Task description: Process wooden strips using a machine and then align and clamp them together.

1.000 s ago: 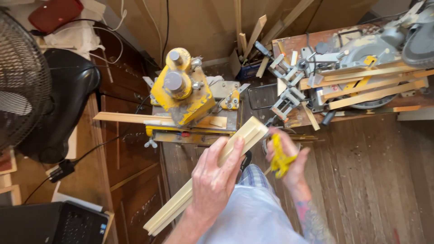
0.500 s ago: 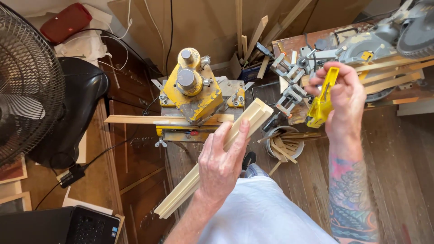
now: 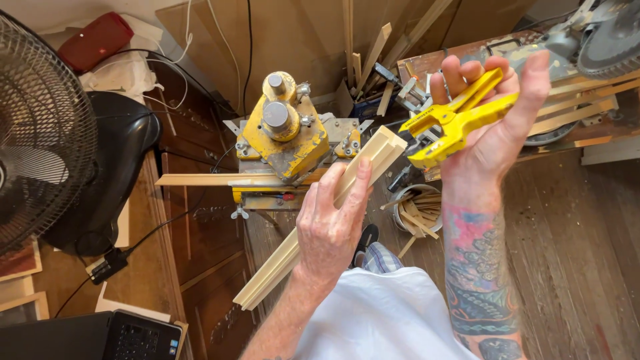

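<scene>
A person's left hand (image 3: 333,223) is wrapped around a long pale wooden moulding strip (image 3: 320,220), thumb and fingers closed over its middle. The strip runs on a slant from near left, beside a dark wooden cabinet (image 3: 200,240), up to the far right, where its end sits just beside a worn yellow machine (image 3: 283,137) with two metal knobs on top. A second thin wood strip (image 3: 200,179) lies across under that machine, pointing left.

The right hand (image 3: 490,117), raised to the right of the machine, grips a yellow spring clamp (image 3: 457,120) in a closed fist, handles pressed between palm and fingers, the clamp's nose pointing down and left. The forearm below it is tattooed.

Behind the raised hand, far right, a saw with a round blade (image 3: 603,33) sits on a cluttered bench with more wood strips. A small bucket of wood offcuts (image 3: 417,210) stands on the plank floor between the two hands. At left are a black fan (image 3: 40,127), a black seat (image 3: 110,167) and, near, a laptop (image 3: 100,337).
</scene>
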